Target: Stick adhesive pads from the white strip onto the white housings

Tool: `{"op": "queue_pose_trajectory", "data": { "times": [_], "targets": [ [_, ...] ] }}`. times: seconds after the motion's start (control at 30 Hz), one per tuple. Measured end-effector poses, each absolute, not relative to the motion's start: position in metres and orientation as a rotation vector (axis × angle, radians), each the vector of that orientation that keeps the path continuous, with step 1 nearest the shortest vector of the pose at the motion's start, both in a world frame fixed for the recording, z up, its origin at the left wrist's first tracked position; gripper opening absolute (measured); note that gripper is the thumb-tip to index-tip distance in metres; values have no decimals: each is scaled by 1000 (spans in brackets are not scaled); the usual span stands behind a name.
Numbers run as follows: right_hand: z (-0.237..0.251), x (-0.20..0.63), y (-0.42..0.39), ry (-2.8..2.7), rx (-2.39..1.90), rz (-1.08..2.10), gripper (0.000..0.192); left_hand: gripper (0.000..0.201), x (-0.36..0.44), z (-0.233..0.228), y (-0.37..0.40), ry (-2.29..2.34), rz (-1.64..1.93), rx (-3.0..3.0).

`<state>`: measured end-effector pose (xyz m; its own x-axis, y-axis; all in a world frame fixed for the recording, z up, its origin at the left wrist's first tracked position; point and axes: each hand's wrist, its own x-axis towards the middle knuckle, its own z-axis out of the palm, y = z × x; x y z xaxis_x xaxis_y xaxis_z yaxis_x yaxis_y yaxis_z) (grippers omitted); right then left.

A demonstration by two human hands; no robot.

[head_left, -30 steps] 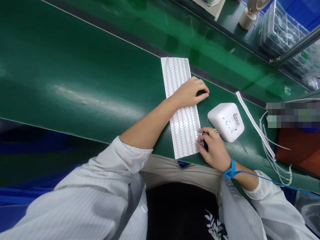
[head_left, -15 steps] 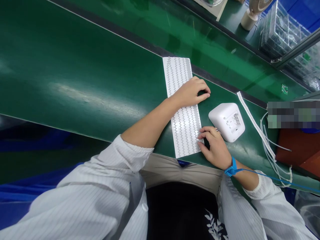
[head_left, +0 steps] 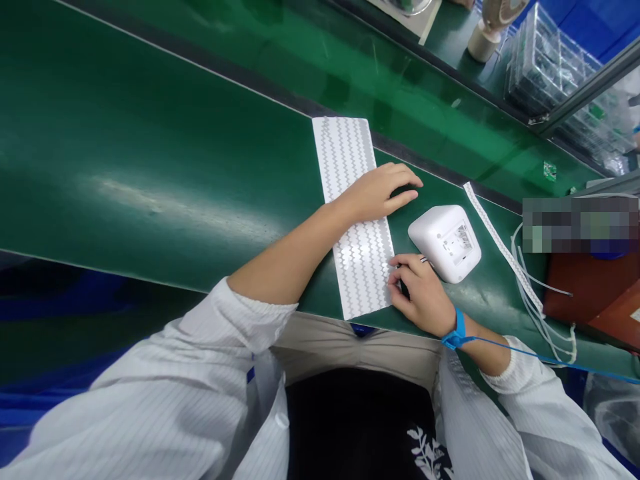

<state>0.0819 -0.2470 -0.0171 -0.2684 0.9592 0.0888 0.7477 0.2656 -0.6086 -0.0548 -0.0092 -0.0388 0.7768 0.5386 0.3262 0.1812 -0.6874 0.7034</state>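
Observation:
A white sticker sheet (head_left: 345, 153) with rows of grey zigzag marks lies on the green bench, slanting toward me. My left forearm crosses over it, and my left hand (head_left: 387, 190) hovers at its right edge, fingers stretched out and thumb apart, holding nothing. At the lower right edge of the sheet, my right hand (head_left: 423, 297) pinches with thumb and fingertips against the edge. Whether a single sticker is between those fingertips is too small to tell. Just right of both hands a white rounded plastic housing (head_left: 435, 233) lies with its recessed, labelled face showing.
A narrow zigzag-marked strip (head_left: 490, 230) and white cables (head_left: 537, 320) lie to the right, beside a brown-red box (head_left: 575, 287). Behind are a small fan (head_left: 485, 40), clear plastic trays (head_left: 545, 60) and a small green circuit board (head_left: 550, 171). A blue wrist strap (head_left: 457, 330) trails a cord rightward.
The view has shifted slightly, so the bench items sit farther left. My left fingers have straightened out. The right thumb and fingertips have drawn closer together at the sheet's edge.

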Motion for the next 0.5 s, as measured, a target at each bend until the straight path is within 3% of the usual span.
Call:
{"op": "queue_pose_trajectory", "data": {
  "times": [0.13,0.23,0.37,0.5],
  "targets": [
    [4,93,-242,-2026,-1417,732,5,58,-52,-34,-27,362,582,2223],
    [25,121,-230,-1858,-1416,609,3,64,-52,-30,-38,318,448,2204],
    [22,169,-206,-1474,-1448,402,13,64,-54,-23,-46,372,374,2189],
    [-2,191,-190,-1382,-1456,589,21,57,-60,-21,-46,409,441,2124]
  ]
}}
